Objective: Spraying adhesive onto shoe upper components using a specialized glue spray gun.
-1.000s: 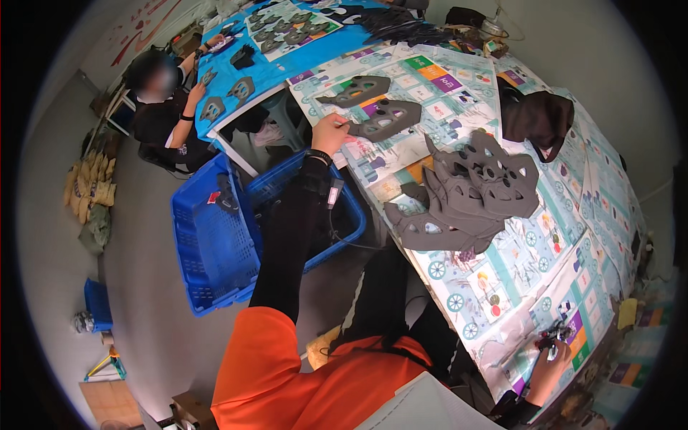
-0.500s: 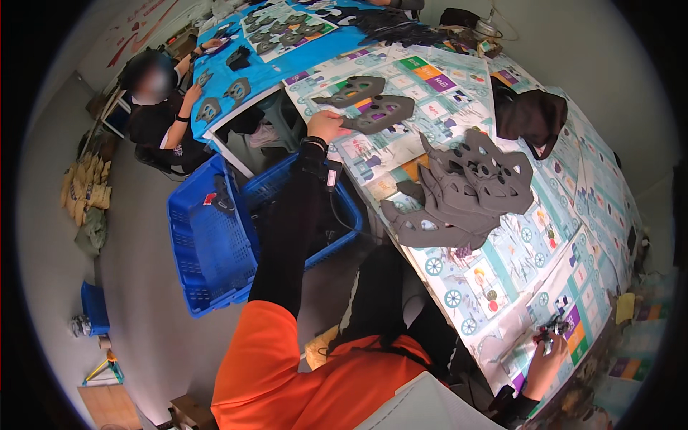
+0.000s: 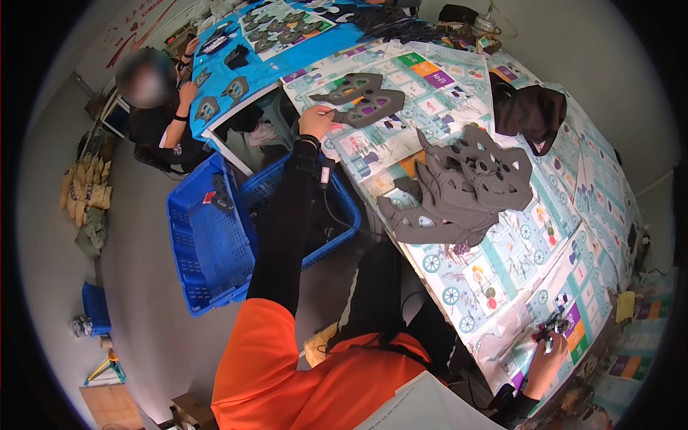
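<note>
The left hand (image 3: 316, 120) reached far out over the near edge of the tabletop (image 3: 502, 272), its fingers closed on the near end of a flat grey cut-out (image 3: 369, 113). That piece was thin, matte and soft-looking, like felt or foam sheet, with jagged points and holes cut through it. Its long axis ran away from the hand toward the far side of the tabletop, and it lay flat on the printed paper sheets (image 3: 437, 93) covering the surface. A second grey piece (image 3: 356, 85) of the same kind lay just beyond it, touching or overlapping it.

Nearer the middle sat a heap of similar grey cut-outs (image 3: 466, 190), stacked loosely with spiky edges sticking out all round. A dark cloth bundle (image 3: 532, 113) rested toward the far edge, well apart from the held piece.

The right hand (image 3: 546, 358) was at the near right corner of the tabletop, gripping a small dark tool (image 3: 550, 328); its shape was too small to make out.

Open printed paper lay between the heap and the right hand. Below the near edge stood two blue plastic crates (image 3: 208, 244) with lattice walls, on a grey floor (image 3: 136, 308).
</note>
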Available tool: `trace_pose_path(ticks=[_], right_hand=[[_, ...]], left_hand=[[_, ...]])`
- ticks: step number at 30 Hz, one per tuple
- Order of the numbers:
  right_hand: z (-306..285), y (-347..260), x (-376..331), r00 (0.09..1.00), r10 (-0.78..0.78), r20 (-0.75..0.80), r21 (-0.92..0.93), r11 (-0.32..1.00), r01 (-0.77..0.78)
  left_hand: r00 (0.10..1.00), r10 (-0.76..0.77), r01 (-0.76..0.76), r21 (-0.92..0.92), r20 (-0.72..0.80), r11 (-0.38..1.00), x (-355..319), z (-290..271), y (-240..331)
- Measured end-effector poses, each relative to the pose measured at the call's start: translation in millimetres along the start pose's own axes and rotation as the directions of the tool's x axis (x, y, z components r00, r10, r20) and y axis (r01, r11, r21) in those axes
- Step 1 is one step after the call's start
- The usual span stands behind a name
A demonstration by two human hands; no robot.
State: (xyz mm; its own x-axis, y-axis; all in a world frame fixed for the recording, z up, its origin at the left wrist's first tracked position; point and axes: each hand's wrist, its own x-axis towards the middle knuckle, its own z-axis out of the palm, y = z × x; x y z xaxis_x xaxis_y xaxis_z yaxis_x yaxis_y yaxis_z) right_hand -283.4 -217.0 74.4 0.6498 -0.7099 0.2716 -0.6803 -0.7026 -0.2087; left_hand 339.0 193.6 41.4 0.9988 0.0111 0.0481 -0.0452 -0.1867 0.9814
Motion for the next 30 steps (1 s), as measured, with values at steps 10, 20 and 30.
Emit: trace_pose_path(ticks=[10, 20, 30], right_hand=[[-7, 3, 26, 0.994, -0.100, 0.042, 0.080, 0.992, 0.096], [-31, -46, 52, 0.969, -0.221, -0.113, 0.314, 0.917, 0.246], [-28, -27, 30, 0.957, -0.124, 0.261, 0.570, 0.820, -0.049]], left_hand=[[0.897, 0.341, -0.437, 0.450, 0.282, 0.779, -43, 34, 77], [0.690, 0.322, -0.714, 0.538, 0.648, 0.448, -113, 146, 98], [0.740, 0.341, -0.658, 0.730, 0.580, 0.186, -177, 171, 96]])
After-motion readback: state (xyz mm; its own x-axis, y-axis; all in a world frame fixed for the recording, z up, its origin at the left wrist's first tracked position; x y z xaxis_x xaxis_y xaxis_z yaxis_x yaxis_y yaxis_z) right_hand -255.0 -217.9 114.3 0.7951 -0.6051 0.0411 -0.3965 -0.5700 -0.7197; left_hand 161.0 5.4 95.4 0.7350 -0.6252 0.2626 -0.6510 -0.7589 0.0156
